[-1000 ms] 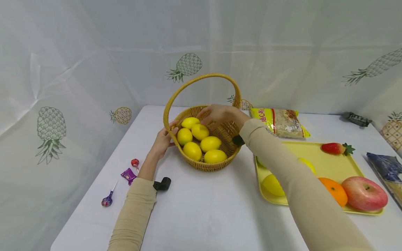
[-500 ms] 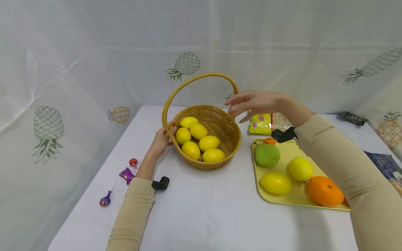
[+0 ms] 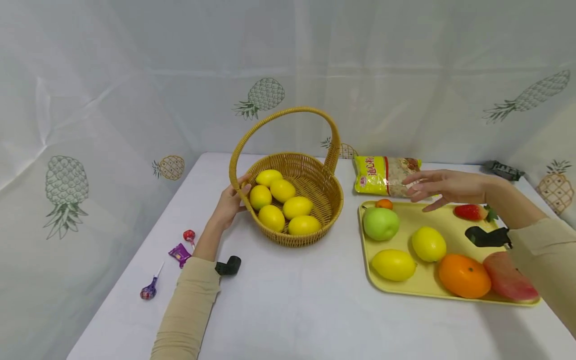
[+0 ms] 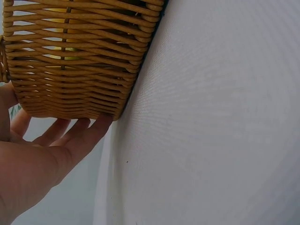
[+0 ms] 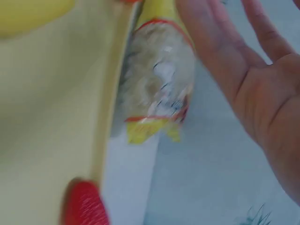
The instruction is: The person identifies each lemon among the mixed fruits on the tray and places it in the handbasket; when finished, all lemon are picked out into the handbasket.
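A round wicker basket (image 3: 330,220) with a tall arched handle stands at mid-table, several lemons (image 3: 298,207) gathered in its left half. My left hand (image 3: 228,204) holds the basket's left side by the handle's foot; in the left wrist view its fingers (image 4: 89,136) lie along the woven wall. Over the back of a yellow tray (image 3: 409,290), my right hand (image 3: 443,187) hovers with loosely spread fingers and nothing in it. That tray carries a green fruit (image 3: 381,223), two lemons (image 3: 429,244), an orange (image 3: 464,276), an apple (image 3: 508,280), a strawberry (image 3: 470,212) and a small orange fruit (image 3: 384,203).
Behind the tray lies a yellow-and-clear food bag (image 3: 378,175). A dark packet (image 3: 503,170) rests at the back right. Left of my left forearm are a red lollipop (image 3: 189,235), a purple wrapped candy (image 3: 180,254) and a purple lollipop (image 3: 148,290).
My right hand has come out of the basket and swung right to above the tray, uncovering the tray's left side and the food bag. My left hand stays at the basket.
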A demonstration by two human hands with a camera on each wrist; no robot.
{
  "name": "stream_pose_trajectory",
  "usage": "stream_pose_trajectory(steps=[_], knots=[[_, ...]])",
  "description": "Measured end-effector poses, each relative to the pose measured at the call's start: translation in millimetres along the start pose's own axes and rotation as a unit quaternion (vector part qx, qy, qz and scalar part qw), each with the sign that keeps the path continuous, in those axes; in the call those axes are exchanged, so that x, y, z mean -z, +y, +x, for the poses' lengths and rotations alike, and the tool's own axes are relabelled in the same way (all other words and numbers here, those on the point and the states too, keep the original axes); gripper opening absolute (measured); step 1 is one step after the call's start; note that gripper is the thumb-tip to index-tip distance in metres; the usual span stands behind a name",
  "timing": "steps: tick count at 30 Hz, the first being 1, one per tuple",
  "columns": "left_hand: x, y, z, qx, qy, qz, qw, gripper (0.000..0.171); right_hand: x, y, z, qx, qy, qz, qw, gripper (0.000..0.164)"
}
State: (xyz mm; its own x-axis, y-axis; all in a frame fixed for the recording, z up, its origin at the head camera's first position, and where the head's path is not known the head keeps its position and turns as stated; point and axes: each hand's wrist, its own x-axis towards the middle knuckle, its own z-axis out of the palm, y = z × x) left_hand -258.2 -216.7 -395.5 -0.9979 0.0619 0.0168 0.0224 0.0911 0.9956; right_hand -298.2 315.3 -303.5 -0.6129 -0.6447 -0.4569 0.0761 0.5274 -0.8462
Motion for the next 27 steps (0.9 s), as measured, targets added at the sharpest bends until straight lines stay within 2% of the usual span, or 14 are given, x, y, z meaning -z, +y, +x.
stream_pose_trajectory(steps=[5, 10, 22, 27], knots=[[0.7, 0.9, 0.3, -0.007, 0.001, 0.002, 1.0, 0.048, -3, 30, -15, -0.032, -0.006, -0.002, 0.999, 0.052], [-0.8, 2.2, -0.8, -0.001, 0.001, 0.002, 1.0, 0.049, -14, 45, -18, -0.065, -0.017, -0.014, 0.998, 0.054], [-2.2, 2.7, -2.2, 0.003, 0.005, -0.003, 1.0, 0.048, -37, 37, -13, -0.125, -0.05, -0.089, 0.987, 0.057], [-2.3, 1.5, -1.9, -0.003, 0.002, 0.0, 1.0, 0.048, -35, 38, -11, -0.119, -0.047, -0.084, 0.988, 0.052]])
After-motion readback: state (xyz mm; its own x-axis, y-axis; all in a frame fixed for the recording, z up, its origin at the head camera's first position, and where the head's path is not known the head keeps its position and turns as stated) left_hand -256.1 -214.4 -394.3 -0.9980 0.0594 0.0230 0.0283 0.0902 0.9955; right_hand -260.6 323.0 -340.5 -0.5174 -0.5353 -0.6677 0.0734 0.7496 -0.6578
